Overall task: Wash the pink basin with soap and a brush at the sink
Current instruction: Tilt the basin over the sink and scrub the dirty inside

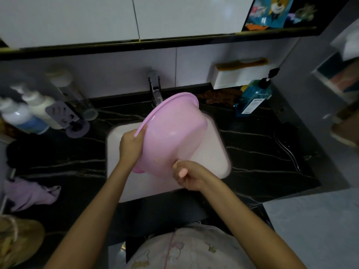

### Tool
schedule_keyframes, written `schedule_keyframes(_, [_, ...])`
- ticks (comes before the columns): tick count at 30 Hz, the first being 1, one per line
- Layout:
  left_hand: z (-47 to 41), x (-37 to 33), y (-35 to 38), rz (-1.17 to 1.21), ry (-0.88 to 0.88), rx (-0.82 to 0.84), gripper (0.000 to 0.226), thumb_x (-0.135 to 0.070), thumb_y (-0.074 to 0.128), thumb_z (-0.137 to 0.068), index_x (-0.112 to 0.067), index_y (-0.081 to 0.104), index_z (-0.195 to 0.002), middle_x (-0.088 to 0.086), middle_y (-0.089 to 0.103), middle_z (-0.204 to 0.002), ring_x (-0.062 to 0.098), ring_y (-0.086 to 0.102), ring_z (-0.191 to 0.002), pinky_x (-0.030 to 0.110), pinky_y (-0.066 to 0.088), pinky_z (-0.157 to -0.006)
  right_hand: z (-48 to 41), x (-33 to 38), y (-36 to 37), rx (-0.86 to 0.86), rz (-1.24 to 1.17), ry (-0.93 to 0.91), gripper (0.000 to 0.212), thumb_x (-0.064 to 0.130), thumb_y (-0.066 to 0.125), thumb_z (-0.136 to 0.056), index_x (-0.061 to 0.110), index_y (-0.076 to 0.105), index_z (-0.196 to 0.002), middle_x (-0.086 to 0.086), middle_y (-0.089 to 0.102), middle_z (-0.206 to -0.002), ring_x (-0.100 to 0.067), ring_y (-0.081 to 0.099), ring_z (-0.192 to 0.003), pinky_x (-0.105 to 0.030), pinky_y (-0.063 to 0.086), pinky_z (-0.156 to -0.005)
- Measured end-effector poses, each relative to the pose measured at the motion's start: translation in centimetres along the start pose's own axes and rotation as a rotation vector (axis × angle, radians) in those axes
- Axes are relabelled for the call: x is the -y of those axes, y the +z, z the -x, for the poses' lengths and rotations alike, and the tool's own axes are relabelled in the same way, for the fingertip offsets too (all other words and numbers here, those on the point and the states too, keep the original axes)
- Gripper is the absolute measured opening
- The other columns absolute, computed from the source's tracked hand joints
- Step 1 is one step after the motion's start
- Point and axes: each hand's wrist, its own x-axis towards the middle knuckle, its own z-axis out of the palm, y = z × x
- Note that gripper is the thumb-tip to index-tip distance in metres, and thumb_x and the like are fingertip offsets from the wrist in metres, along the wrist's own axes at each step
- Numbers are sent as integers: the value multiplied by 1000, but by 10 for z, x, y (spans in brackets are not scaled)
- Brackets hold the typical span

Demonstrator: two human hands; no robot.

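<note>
A pale printed garment (186, 247) fills the bottom edge, closest of all, and two bare forearms reach up from it toward the sink.

At far left, a woven straw item (19, 239) sits at the lower corner, with a crumpled lilac cloth (29, 193) above it on the black veined countertop (262, 144). Farther back stand white pump bottles (25, 113), a purple holder (66, 115) just beside them, and a clear bottle (75, 94) behind that.

The left hand (132, 144) grips the rim of the pink basin (172, 136), fingers curled round the edge. The basin is held above the white sink (116, 152), tipped on its side so its outer wall faces the camera and its opening turns up and to the left. Its upper rim is close to the spout of the chrome faucet (155, 90).

The right hand (188, 177) is at the basin's lower outer wall, fingers closed round a small peach-pink object (182, 172); whether it is soap or a brush handle I cannot tell.

Right of the faucet lies a brown cloth (221, 96). A white wall holder (239, 76) carries a yellow-orange brush (242, 63), and a blue pump bottle (252, 98) stands below it.
</note>
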Motion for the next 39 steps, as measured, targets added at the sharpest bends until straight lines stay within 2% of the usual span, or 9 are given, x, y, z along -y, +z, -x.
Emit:
schedule_keyframes(3, [4, -1, 2, 29, 8, 30, 42, -48, 47, -85, -20, 47, -54, -2, 49, -58, 14, 41, -61, 31, 34, -61, -5, 25, -21, -118, -204, -139, 33, -8, 27, -89, 15, 43, -71, 2, 42, -40, -5, 41, -29, -14, 35, -30])
schedule_keyframes(6, [15, -5, 5, -3, 30, 31, 45, -36, 51, -95, -22, 45, -53, -5, 48, -55, 9, 39, -55, 30, 33, -57, 4, 35, -21, -199, 46, -344, 16, 18, 32, -102, 20, 48, -100, -1, 44, -60, -9, 50, -47, -23, 48, -47])
schedule_keyframes(11, [25, -14, 10, 19, 26, 48, 42, -36, 47, -97, -24, 47, -56, -5, 49, -57, 8, 42, -56, 25, 33, -55, 11, 11, -31, -450, 319, -651, 49, 22, 35, -102, 31, 25, -148, -5, 52, -73, -16, 53, -63, -23, 47, -51])
schedule_keyframes(17, [25, -32, 9, -91, 211, 134, 24, -30, 40, -80, -17, 51, -65, 2, 50, -61, 17, 46, -58, 28, 34, -55, 16, 12, -39, -613, 608, -1044, 50, 26, 40, -101, 37, 25, -147, -19, 63, -104, -28, 63, -85, -51, 53, -75])
schedule_keyframes(22, [12, -37, 10, -64, 222, 233, 27, -23, 48, -92, -19, 55, -66, -3, 52, -63, 12, 46, -62, 28, 35, -59, 29, 10, -32, -619, 1184, -1144, 56, 46, 26, -95, 29, 24, -149, -9, 54, -58, -26, 57, -51, -39, 51, -49])
schedule_keyframes(26, [-14, -41, 5, 0, 111, 261, 35, -16, 50, -96, -21, 49, -61, -3, 47, -60, 10, 41, -56, 29, 32, -58, 43, -24, -55, -500, 1753, -1311, 70, 28, 69, -78, 24, 40, -142, -1, 50, -44, -20, 46, -30, -23, 31, -32])
schedule_keyframes(30, [-23, -46, 10, -7, 77, 283, 35, -18, 48, -96, -19, 50, -62, 0, 51, -65, 14, 45, -61, 28, 33, -60, 35, 10, -64, -738, 1630, -1233, 67, 17, 66, -78, 16, 42, -141, 1, 36, -41, -16, 31, -26, -17, 14, -33])
schedule_keyframes(36, [-31, -49, 16, -48, 89, 284, 37, -20, 49, -97, -20, 50, -60, -3, 50, -60, 18, 44, -60, 29, 33, -57, 28, -29, -73, -327, 2040, -1265, 91, 27, 77, -61, 32, 33, -140, -1, 51, -49, -18, 45, -31, -23, 31, -30])
schedule_keyframes(39, [-29, -45, 18, -44, 88, 307, 35, -24, 49, -96, -20, 51, -61, -2, 52, -62, 19, 47, -63, 30, 34, -63, 34, 2, -74, -569, 1863, -1242, 64, 26, 54, -77, 26, 41, -139, 1, 46, -45, -17, 40, -28, -19, 16, -35])
